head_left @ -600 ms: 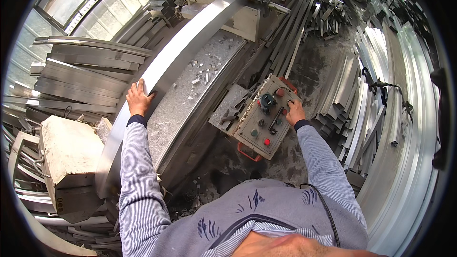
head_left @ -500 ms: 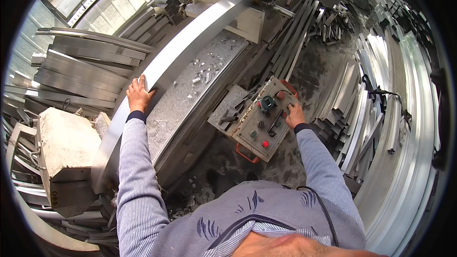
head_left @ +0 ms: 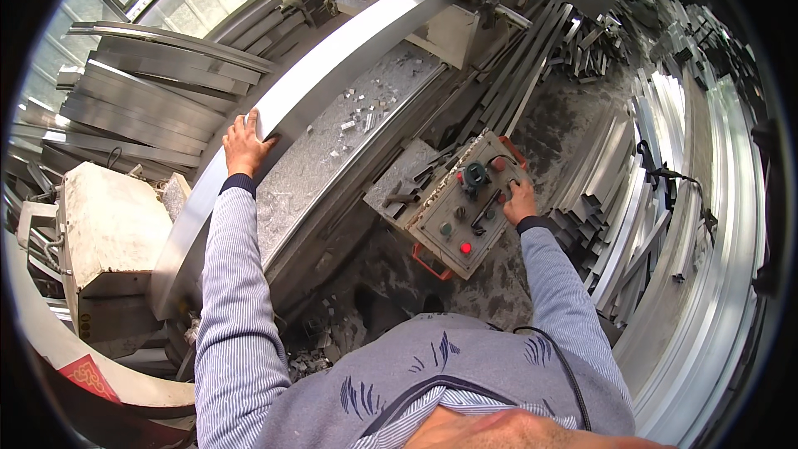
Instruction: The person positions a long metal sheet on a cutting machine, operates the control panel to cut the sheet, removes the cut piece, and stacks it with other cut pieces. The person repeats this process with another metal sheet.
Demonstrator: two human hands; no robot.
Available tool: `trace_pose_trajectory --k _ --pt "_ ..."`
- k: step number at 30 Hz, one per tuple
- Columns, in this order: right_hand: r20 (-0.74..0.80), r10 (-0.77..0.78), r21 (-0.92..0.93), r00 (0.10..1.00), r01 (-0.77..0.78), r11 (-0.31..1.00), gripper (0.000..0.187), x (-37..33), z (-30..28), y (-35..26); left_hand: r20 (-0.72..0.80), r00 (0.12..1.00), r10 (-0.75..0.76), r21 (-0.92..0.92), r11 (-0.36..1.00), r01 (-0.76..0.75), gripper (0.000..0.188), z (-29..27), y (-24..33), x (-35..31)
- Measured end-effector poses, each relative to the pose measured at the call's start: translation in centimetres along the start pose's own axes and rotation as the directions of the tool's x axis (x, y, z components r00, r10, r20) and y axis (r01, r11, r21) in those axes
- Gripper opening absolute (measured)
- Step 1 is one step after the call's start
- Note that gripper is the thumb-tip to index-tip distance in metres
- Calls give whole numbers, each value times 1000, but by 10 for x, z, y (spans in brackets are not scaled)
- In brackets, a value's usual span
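Observation:
A long, broad, silvery aluminium profile [head_left: 324, 62] runs from the lower left up to the far middle. My left hand [head_left: 247, 150] grips it, fingers over its far edge and thumb on the near side. To the right stands a control box [head_left: 440, 224] with a pale panel of buttons and knobs and red-orange handles at both ends. My right hand [head_left: 521, 202] is at the panel's right edge, its fingers curled around a small dark knob that they partly hide. A red button [head_left: 465, 248] glows at the near end of the panel.
Small metal offcuts [head_left: 357, 112] lie on the grey machine bed [head_left: 320, 150]. A cream machine housing [head_left: 108, 216] stands at the left. Stacked profiles [head_left: 158, 96] lie behind it, and long profiles [head_left: 706, 283] line the right side. Scraps litter the floor near my feet.
The view has shifted slightly, bringing a red label at the lower left into sight. The red button near the panel's near end looks brighter. Both hands keep their places on profile and knob.

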State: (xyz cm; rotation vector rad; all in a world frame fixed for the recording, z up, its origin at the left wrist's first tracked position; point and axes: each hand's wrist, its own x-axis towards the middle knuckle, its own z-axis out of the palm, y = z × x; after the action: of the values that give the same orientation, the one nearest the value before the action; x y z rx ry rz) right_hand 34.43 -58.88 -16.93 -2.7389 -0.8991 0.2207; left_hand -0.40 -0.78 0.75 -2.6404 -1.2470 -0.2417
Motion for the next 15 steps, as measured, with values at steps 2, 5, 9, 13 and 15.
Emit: trace_pose_trajectory --k 2,5,9,13,15 --pt "-20 20 24 1000 -20 1000 57 -2 1 0 4 1000 -1 -4 1000 1 95 -1 0 1" --pt "-44 10 45 999 -8 999 57 -2 3 1 7 1000 1 -5 1000 -1 95 -1 0 -1" --pt "-45 -18 37 999 20 999 57 -3 2 1 -5 1000 5 -5 1000 -5 96 -1 0 -1" --pt "7 19 15 1000 -19 1000 58 -3 -1 -2 10 1000 -4 -4 1000 4 96 -1 0 -1" --pt "27 29 5 999 -29 1000 59 -4 -3 -3 24 1000 -9 -4 1000 9 96 -2 0 -1"
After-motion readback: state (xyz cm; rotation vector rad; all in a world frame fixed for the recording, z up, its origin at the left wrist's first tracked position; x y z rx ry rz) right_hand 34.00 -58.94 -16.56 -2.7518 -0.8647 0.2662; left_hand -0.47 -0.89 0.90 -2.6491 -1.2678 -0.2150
